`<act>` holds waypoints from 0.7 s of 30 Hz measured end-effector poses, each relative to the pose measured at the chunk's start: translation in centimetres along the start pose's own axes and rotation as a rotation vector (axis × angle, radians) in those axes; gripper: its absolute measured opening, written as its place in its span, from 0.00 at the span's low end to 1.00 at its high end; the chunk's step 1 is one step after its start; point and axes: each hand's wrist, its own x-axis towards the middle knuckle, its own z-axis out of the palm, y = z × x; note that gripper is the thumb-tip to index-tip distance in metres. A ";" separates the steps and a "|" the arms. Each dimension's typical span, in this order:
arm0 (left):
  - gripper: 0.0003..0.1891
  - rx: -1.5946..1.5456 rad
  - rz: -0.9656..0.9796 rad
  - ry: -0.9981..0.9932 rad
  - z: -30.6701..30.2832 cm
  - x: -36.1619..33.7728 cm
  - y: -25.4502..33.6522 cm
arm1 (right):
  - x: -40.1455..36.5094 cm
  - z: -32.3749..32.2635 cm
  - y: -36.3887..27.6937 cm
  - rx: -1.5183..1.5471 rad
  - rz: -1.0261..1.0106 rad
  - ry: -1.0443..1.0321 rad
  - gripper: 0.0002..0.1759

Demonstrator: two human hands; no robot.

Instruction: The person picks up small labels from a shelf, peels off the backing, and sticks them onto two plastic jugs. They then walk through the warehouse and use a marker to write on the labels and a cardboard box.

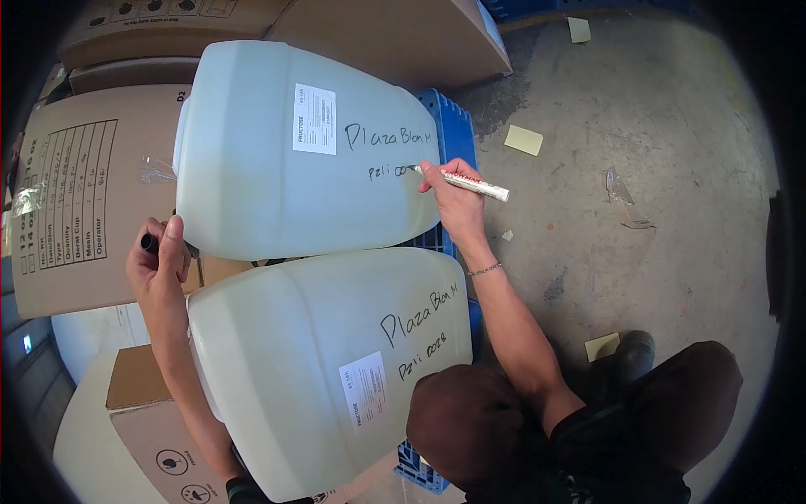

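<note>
A white marker [480, 185] is pinched in my right hand [457, 206], its tip on the side of the far translucent plastic jerrycan [243, 160]. Black handwriting there reads "Plaza Blan M" with "Pzli 00" below, ending at the tip. A white FRUCTOSE label [315, 119] sticks to the same jerrycan. My left hand [161, 269] closes around a black marker cap [149, 243] beside that jerrycan's left end. Nearer to me lies a second jerrycan [277, 336], with its own label [363, 392] and the writing "Plaza Blan M, Pzli 0028".
Blue pallet edges [453, 126] show past the jerrycans' right ends. Cardboard boxes stand left [143, 168], behind [386, 38] and at lower left [159, 420]. Yellow paper pieces [523, 140] and clear tape [621, 189] lie on the concrete floor [688, 235]. My knees are at lower right.
</note>
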 end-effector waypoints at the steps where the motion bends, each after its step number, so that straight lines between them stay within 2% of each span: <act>1: 0.20 0.000 0.004 0.005 0.0 0.0 0.0 | 0.0 -0.2 0.2 -0.006 0.010 -0.010 0.15; 11: 0.19 -0.009 0.007 -0.012 0.0 0.0 0.0 | 0.7 -0.6 1.1 -0.054 0.000 0.051 0.15; 21: 0.20 -0.001 0.014 0.000 0.1 0.0 0.2 | 0.7 -1.3 1.6 -0.012 0.041 -0.019 0.15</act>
